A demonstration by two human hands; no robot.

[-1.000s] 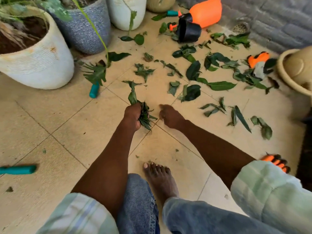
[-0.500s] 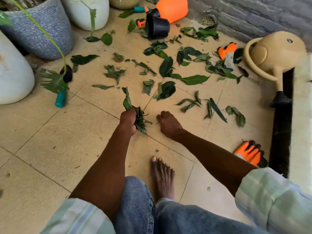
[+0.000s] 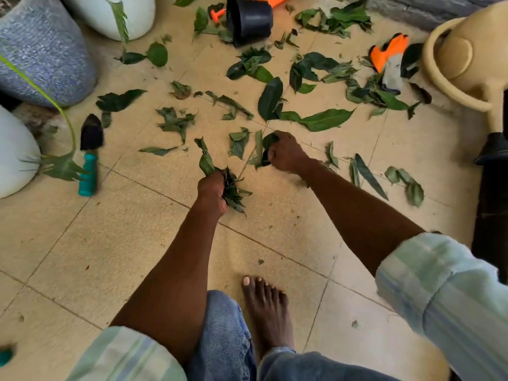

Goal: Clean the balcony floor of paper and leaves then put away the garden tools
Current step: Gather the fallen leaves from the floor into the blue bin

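Note:
Green leaves lie scattered over the beige tiled floor (image 3: 115, 243). My left hand (image 3: 212, 190) grips a bunch of gathered leaves (image 3: 232, 189) low over the tiles. Further forward, my right hand (image 3: 286, 154) curls its fingers round a dark leaf (image 3: 268, 143) on the floor. A long leaf (image 3: 324, 120) lies just beyond it. A trowel with a teal handle (image 3: 88, 171) and black blade lies at the left. An orange glove (image 3: 389, 55) lies among leaves at the back right.
A beige watering can (image 3: 467, 50) stands at the right, its black spout end (image 3: 493, 148) by a dark gap. A tipped black pot (image 3: 248, 19) lies at the back. Grey (image 3: 41, 56) and white planters (image 3: 16, 152) line the left. My bare foot (image 3: 268, 312) stands below.
My right hand has reached forward from the bare tile and closed on a leaf. The view has shifted forward and right. My left hand keeps its bunch.

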